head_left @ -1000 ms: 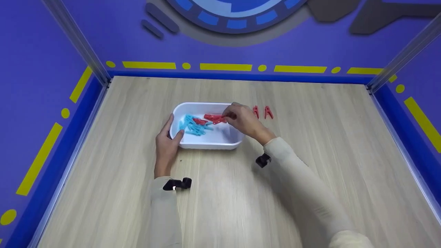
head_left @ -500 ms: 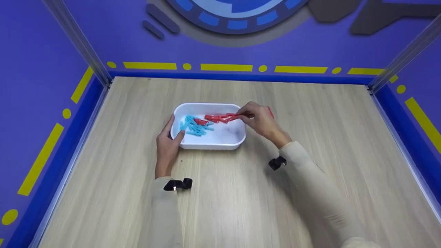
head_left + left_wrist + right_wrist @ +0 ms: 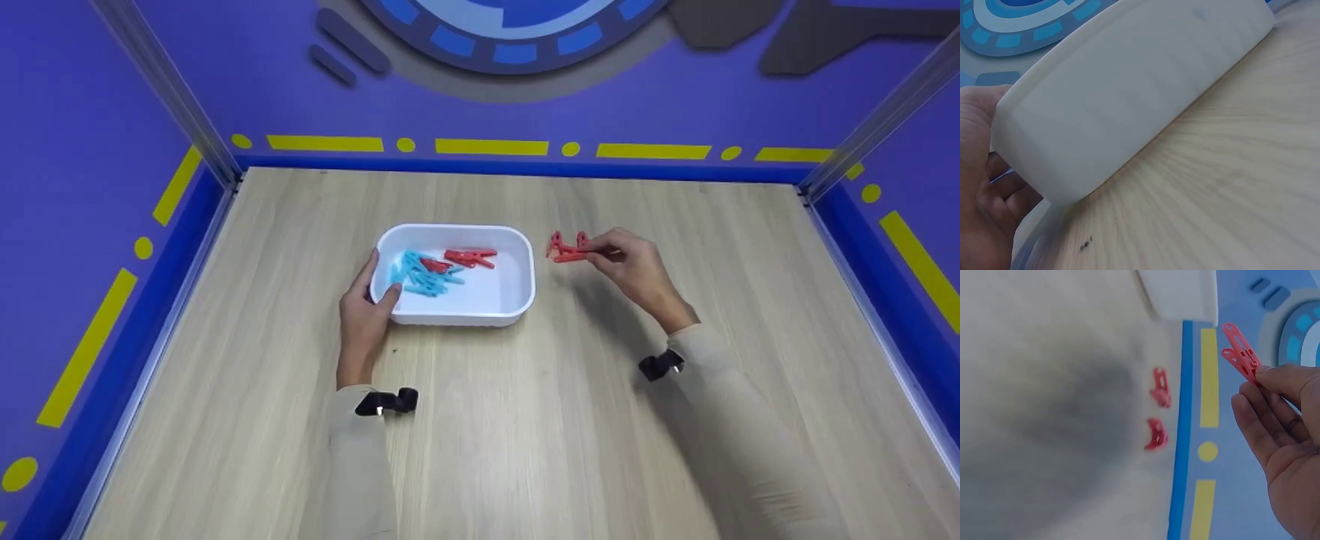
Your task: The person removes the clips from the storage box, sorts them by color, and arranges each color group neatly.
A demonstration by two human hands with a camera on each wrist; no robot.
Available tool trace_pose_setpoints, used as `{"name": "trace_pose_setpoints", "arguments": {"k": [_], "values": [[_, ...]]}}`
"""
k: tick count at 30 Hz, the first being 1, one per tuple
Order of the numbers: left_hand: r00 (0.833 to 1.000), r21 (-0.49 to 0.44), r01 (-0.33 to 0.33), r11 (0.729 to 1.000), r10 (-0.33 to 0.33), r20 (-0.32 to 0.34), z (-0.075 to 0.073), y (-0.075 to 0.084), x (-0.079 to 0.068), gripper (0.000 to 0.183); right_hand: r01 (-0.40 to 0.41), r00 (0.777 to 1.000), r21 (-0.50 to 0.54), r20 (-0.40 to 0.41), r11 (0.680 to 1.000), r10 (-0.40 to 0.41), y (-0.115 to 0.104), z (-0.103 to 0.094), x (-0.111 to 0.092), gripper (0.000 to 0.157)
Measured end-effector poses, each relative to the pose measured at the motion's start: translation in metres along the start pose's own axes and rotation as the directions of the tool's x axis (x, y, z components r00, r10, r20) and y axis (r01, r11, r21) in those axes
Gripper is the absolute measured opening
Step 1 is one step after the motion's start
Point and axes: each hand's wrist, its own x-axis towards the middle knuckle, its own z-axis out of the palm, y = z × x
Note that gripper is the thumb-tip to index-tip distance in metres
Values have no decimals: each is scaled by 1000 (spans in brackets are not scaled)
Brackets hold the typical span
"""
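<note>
My left hand [image 3: 364,319] grips the left end of a white plastic tray [image 3: 461,320], its thumb over the rim and its fingers along the outer wall. Light-blue clothespins [image 3: 426,282] lie heaped in the tray's left part, and red clothespins [image 3: 469,259] lie beside and on them. To the right of the tray, my right hand [image 3: 637,270] pinches one red clothespin [image 3: 1243,354] between thumb and fingertips, above the table. Just behind it, a red clothespin [image 3: 1161,389] and another red clothespin [image 3: 1156,435] rest on the wood, partly covered in the head view.
The pale wooden table [image 3: 480,435] ends at a blue back wall [image 3: 480,112] with yellow markings. Blue side panels [image 3: 67,187] stand left and right, with metal posts [image 3: 172,90] at the corners. A small dark speck [image 3: 1086,244] lies near the tray.
My right hand has lifted a red clothespin out of the tray and carried it right, to the two on the table. The left hand and the tray have stayed in place.
</note>
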Motion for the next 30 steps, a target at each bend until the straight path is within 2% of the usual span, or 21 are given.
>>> {"name": "trace_pose_setpoints", "arguments": {"k": [9, 15, 25, 30], "values": [[1000, -8, -18, 1000, 18, -8, -1, -2, 0, 68, -127, 992, -43, 14, 991, 128, 30, -14, -21, 13], [1000, -14, -4, 1000, 4, -4, 0, -2, 1, 68, -176, 983, -72, 33, 982, 179, 49, -20, -33, 14], [1000, 2, 2, 1000, -2, 8, -1, -1, 1, 69, -170, 975, -221, 105, 960, 196, 65, -28, -42, 18], [1000, 4, 12, 1000, -12, 6, 0, -1, 0, 69, -148, 978, -235, 112, 961, 178, 71, -29, -40, 21]]}}
